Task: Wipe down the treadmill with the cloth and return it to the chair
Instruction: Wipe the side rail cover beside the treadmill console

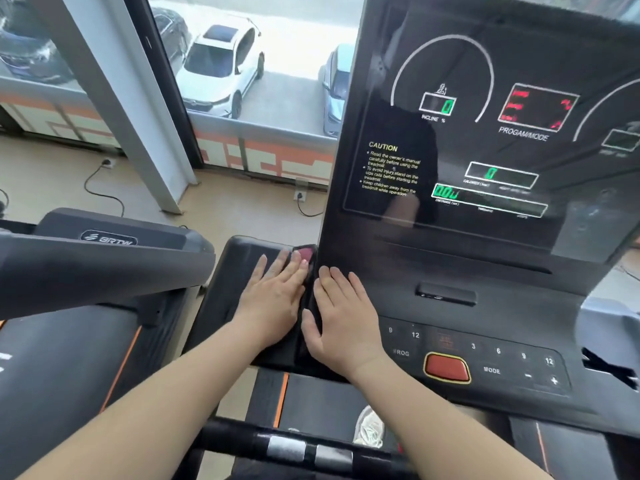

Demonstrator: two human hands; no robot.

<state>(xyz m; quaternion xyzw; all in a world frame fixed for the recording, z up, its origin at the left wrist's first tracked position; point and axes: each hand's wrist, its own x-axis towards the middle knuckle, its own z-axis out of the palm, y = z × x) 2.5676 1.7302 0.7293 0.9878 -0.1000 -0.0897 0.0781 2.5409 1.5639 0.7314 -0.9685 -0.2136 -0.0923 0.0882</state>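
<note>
Treadmill (450, 237) is a black one with a big glossy console, switched on: green zeros for incline and distance, red program display, and a red-orange oval button down among the number keys. The cloth (308, 306) looks dark and lies flat at the console's left edge. Only a strip shows, honestly hard to tell from the plastic.

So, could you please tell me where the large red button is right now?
In the head view, the red button sits low on the console, just right of the right hand, between the PROG and MODE labels.
</note>
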